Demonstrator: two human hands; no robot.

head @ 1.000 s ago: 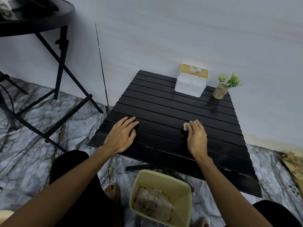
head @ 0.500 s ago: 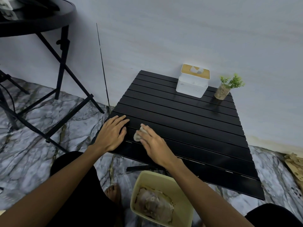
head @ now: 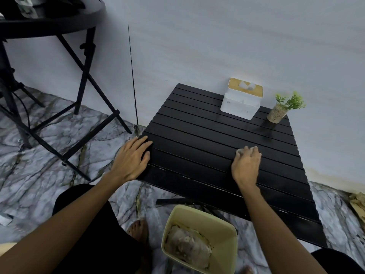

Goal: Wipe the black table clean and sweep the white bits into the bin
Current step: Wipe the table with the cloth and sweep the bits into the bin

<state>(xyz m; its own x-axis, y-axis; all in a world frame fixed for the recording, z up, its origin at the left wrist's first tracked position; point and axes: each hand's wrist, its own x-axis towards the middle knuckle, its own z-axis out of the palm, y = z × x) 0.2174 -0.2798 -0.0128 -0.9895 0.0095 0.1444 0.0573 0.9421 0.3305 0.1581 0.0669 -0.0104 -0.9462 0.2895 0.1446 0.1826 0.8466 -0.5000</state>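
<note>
A low black slatted table (head: 197, 135) stands against the wall. My right hand (head: 245, 165) presses a crumpled pale tissue (head: 242, 150) onto the slats right of the table's middle, fingers curled over it. My left hand (head: 131, 158) lies flat on the table's left edge, fingers spread, holding nothing. A yellow-green bin (head: 223, 226) sits on the floor just below the table's near edge, with crumpled pale paper (head: 189, 246) inside. I see no white bits on the slats.
A white tissue box (head: 241, 101) with a wooden lid and a small potted plant (head: 280, 109) stand at the table's far right. A taller black folding table (head: 51, 26) stands at the left. The floor is marbled; my bare foot (head: 138, 228) is near the bin.
My right hand has swept the tissue from the table's left side, near my left hand, back to right of the middle. My left hand has stayed on the left edge.
</note>
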